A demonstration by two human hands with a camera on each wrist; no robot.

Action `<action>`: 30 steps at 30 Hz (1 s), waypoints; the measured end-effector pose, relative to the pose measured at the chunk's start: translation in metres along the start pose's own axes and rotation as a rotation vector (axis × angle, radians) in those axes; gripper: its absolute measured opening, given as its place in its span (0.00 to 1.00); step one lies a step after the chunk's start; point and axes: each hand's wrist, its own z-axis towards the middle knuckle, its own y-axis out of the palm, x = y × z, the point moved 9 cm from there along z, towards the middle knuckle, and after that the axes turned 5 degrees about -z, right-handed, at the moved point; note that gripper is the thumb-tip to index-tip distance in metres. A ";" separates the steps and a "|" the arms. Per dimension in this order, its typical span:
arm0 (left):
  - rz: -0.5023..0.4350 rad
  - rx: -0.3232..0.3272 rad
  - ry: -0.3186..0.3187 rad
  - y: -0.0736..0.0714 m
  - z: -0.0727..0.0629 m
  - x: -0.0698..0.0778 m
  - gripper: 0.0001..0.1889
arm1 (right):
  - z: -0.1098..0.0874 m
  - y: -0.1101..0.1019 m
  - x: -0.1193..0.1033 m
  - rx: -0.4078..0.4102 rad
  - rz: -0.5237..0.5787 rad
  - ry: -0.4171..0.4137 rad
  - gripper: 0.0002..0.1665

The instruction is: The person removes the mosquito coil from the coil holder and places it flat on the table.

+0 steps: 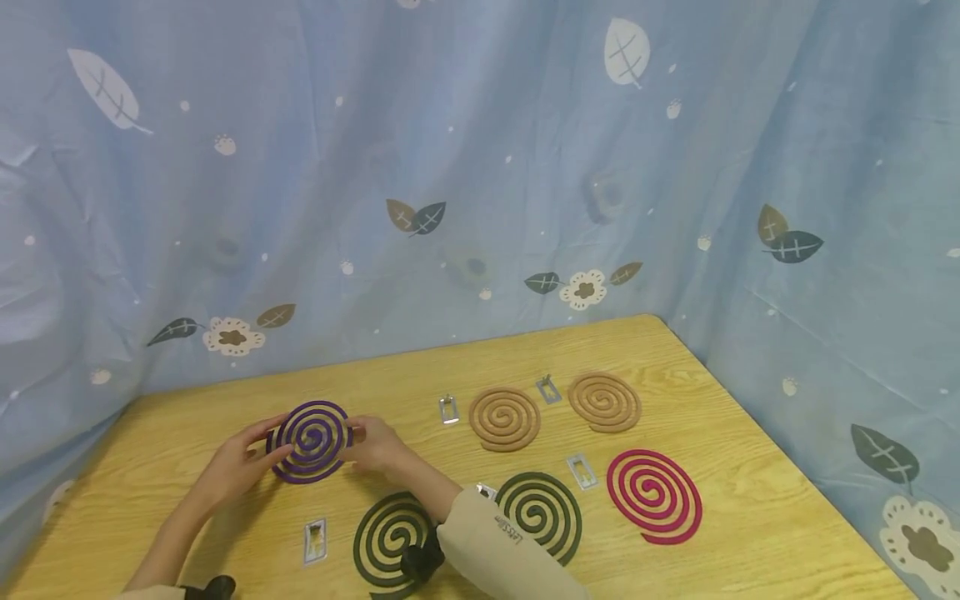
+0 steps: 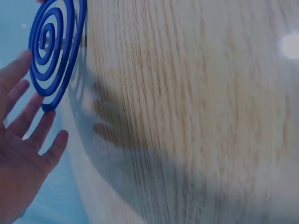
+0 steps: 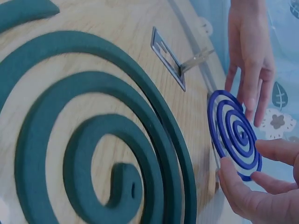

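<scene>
A purple mosquito coil [image 1: 313,438] is held up over the left part of the table, face toward the head camera. My left hand [image 1: 234,465] holds its left rim, thumb in front and fingers spread at the edge. On the opposite rim, my right hand [image 1: 377,444] pinches with thumb and fingers. The right wrist view shows both hands at the coil's edges, and a nearby dark green coil [image 3: 125,186] fills much of that picture. Below the purple coil lies a metal coil stand [image 1: 316,542] with a raised prong.
Two tan coils [image 1: 504,418] lie at the back right and a magenta coil [image 1: 654,497] at the right. Another green coil [image 1: 538,512] is partly covered by my right sleeve. Several metal stands [image 1: 582,472] are spread among them. A blue curtain [image 1: 480,167] hangs behind the table.
</scene>
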 end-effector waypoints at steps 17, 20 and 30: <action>0.025 0.031 -0.023 -0.011 -0.003 0.014 0.21 | 0.006 -0.006 -0.008 0.106 0.080 -0.041 0.30; 0.029 0.039 -0.042 -0.015 -0.002 0.016 0.21 | 0.007 -0.012 -0.009 0.141 0.083 -0.060 0.28; -0.196 0.007 -0.158 -0.006 -0.006 0.024 0.27 | 0.011 -0.021 -0.012 0.087 0.186 -0.123 0.44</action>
